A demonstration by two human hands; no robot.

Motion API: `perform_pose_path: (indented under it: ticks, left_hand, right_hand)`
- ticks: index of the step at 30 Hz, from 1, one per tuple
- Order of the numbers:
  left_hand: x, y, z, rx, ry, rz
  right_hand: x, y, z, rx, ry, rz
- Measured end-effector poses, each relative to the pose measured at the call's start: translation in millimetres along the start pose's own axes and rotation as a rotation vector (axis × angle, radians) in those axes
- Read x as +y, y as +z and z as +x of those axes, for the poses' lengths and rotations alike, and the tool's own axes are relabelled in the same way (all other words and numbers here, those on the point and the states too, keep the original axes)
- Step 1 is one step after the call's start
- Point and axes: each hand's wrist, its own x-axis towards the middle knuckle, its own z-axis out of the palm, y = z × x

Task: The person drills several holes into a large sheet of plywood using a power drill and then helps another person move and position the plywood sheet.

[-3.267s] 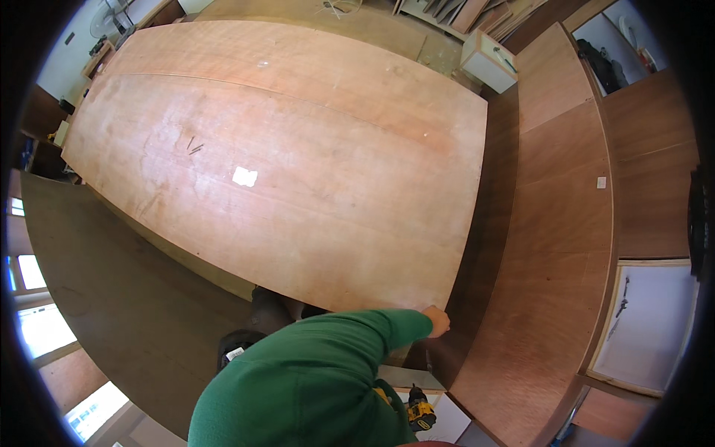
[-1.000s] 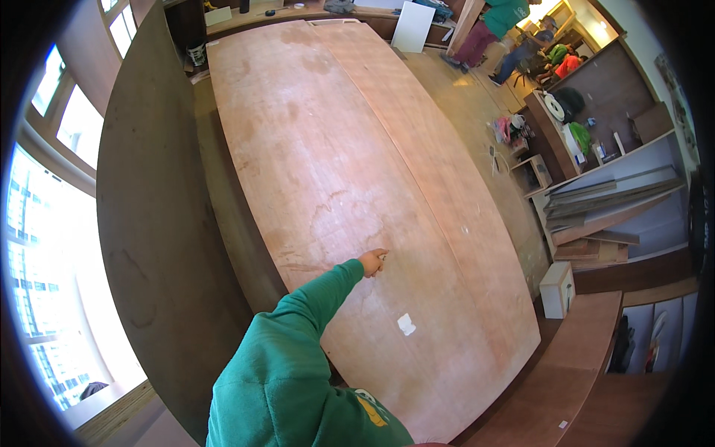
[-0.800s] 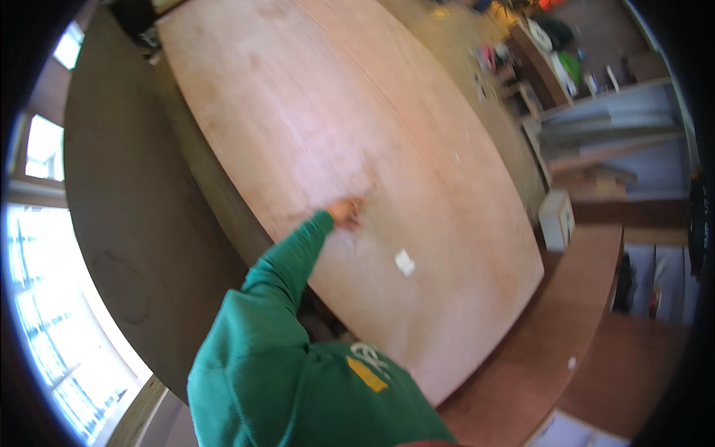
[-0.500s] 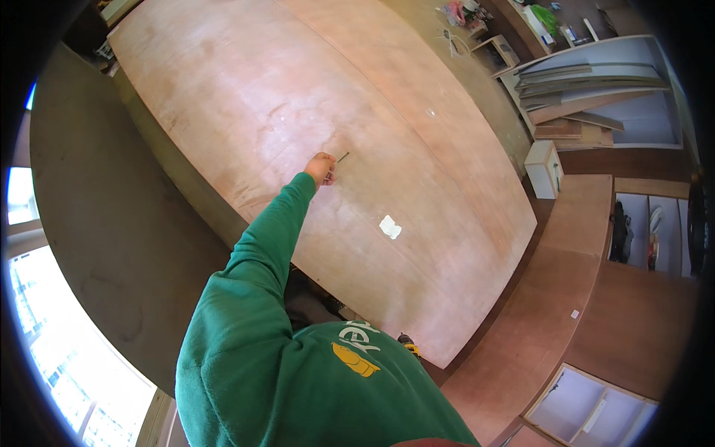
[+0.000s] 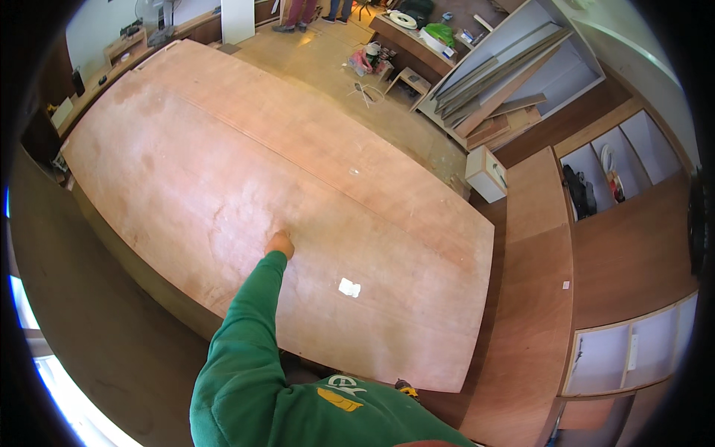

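My left hand (image 5: pixel 279 243) rests on a very large pale plywood sheet (image 5: pixel 223 164) that lies flat in front of me. The arm in its green sleeve (image 5: pixel 249 320) reaches forward over the sheet's near edge. The fingers are curled under, and from behind I cannot see whether they hold anything. A small white scrap (image 5: pixel 348 287) lies on the sheet to the right of the hand, a short way apart from it. My right hand is out of view.
A yellow and black power tool (image 5: pixel 406 387) peeks out under the sheet's near edge by my chest. A brown counter (image 5: pixel 536 298) and open white cabinets (image 5: pixel 633 357) run along the right. A small white box (image 5: pixel 485 173), leaning boards (image 5: pixel 506 82) and standing people (image 5: pixel 302 11) are beyond.
My head has swung, so the sheet now fills the view differently. The left hand has stayed stretched out on the plywood; a thin stick-like thing seen at its fingertips earlier is now hidden.
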Motion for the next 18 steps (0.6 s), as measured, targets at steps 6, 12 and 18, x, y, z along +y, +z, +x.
perform_pose_path:
  ticks: [6, 12, 18]
  left_hand:
    - [-33.3, 33.6, -91.2, -0.02, 0.006, -0.249]
    - [-63.1, 3.8, -206.2, -0.239, -0.371, -0.68]
    - [-77.3, -70.9, -238.2, -0.408, -0.57, -0.929]
  right_hand:
    - [17.2, 1.9, 1.1, 0.022, -0.016, 0.046]
    - [39.5, -1.8, 14.2, 0.046, -0.098, 0.075]
    - [4.8, -0.2, 6.1, 0.124, -0.156, -0.092]
